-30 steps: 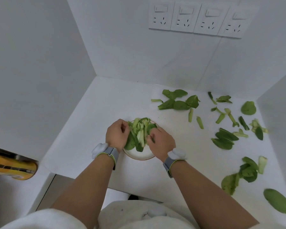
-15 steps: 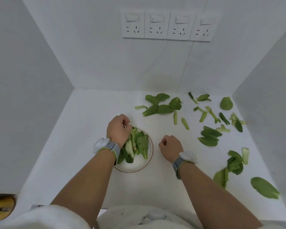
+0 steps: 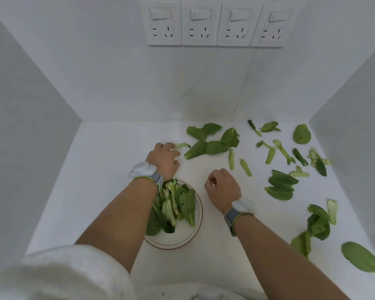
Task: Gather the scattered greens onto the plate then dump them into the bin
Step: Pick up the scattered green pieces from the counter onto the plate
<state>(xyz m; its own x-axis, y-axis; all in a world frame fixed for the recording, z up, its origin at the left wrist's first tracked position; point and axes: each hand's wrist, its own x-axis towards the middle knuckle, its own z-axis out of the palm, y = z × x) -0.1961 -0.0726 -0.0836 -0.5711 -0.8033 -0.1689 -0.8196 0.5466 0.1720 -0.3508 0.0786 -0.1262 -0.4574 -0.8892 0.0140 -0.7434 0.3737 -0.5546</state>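
A white plate [image 3: 189, 234] with a brown rim sits near the table's front and holds a pile of greens [image 3: 174, 205]. My left hand [image 3: 164, 159] reaches past the plate, its fingertips close to a small pale stem [image 3: 181, 145]; the fingers look relaxed and hold nothing. My right hand [image 3: 222, 187] hovers right of the plate with loosely curled fingers, empty. Several loose leaves [image 3: 212, 144] and stem pieces [image 3: 245, 166] lie scattered across the back and right of the white table [image 3: 108, 174]. No bin is in view.
White walls close the table in on the left, back and right. A row of wall sockets [image 3: 214, 24] sits on the back wall. More leaves [image 3: 359, 256] lie near the front right edge.
Both hands left the greens on the plate. My left hand moved forward toward the small stem, and my right hand drew off to the right. The camera view shifted left and up.
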